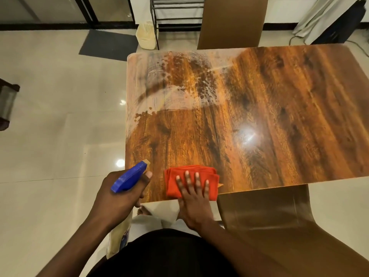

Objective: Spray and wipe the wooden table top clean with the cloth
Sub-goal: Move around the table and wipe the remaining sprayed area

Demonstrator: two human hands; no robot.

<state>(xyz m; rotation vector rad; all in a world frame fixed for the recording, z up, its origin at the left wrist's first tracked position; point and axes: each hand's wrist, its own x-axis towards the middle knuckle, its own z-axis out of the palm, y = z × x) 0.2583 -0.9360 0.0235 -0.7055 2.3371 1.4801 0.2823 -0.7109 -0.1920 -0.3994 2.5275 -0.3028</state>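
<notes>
The glossy wooden table top (249, 120) fills the middle and right of the view. Its far left part is covered with spray droplets and whitish smears (179, 82). My left hand (119, 198) grips a spray bottle with a blue trigger head (129, 177) at the table's near left corner, nozzle pointing over the table. The bottle's pale body hangs below my wrist. A folded red cloth (179, 177) lies at the near edge. My right hand (194, 193) presses flat on it with straight, spread fingers.
A brown chair (279, 216) stands at the near right, close to my right arm. Another brown chair back (232, 23) rises behind the far edge. A cream bin (146, 36), a black metal rack and a dark mat (108, 45) sit on the tiled floor beyond.
</notes>
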